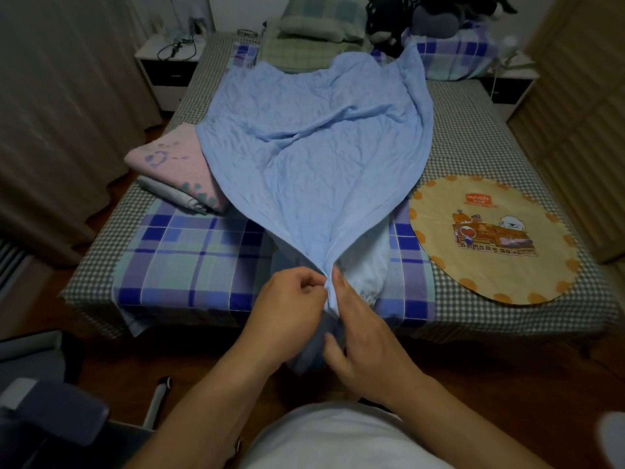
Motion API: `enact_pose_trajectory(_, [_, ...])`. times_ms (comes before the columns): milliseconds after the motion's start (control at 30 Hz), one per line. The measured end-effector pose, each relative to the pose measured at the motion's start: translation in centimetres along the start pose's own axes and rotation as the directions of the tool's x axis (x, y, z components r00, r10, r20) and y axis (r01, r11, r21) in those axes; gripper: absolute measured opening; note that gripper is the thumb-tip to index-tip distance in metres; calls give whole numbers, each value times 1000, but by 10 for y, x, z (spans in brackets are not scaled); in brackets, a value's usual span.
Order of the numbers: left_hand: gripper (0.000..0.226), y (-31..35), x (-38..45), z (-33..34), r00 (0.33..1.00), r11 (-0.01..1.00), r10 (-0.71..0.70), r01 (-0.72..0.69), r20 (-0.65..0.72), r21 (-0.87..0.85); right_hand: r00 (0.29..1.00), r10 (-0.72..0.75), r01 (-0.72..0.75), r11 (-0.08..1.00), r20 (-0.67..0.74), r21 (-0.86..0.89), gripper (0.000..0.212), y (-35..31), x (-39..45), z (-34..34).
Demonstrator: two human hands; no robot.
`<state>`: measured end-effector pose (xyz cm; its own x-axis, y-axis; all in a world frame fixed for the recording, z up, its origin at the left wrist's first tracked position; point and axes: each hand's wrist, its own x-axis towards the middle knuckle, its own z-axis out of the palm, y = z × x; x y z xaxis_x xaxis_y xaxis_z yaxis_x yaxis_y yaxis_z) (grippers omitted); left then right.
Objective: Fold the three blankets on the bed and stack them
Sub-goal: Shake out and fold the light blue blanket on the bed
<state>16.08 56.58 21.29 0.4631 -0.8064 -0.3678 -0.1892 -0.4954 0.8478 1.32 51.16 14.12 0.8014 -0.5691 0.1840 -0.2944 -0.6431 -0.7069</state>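
Now both hands gather blue blanket [314, 143] corners, lower centre.
Left hand [287, 299] and right hand [358, 333] pinch it; folded pink blanket [172, 167] lies at left on bed [473, 143].

Round yellow cartoon-print mat [493, 238] on the checked bedsheet [473, 154], green pillow [311, 27], white nightstand [169, 62], perhaps a charger cable [179, 45].

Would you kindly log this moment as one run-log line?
stage: folding blue blanket | left hand: pinches near edge | right hand: grips same gathered edge | pink blanket: folded, left side of bed
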Motion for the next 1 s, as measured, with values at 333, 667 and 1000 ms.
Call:
enact_pose_trajectory(333, [23, 74, 8, -10, 966, 947, 232, -252, 115, 198, 838, -37, -8, 997, -544, -80, 67, -3, 44, -24])
enact_pose_trajectory(667, [58, 278, 95, -28, 340, 253, 885, -925, 319, 282, 796, -272, 107, 943, -540, -317, 20, -39, 145, -271])
enact_pose_trajectory(1000, [6, 402, 145, 12, 295, 235, 858, -954, 420, 188, 690, -288, -25, 907, -665, -419, 12, -32, 195, -398])
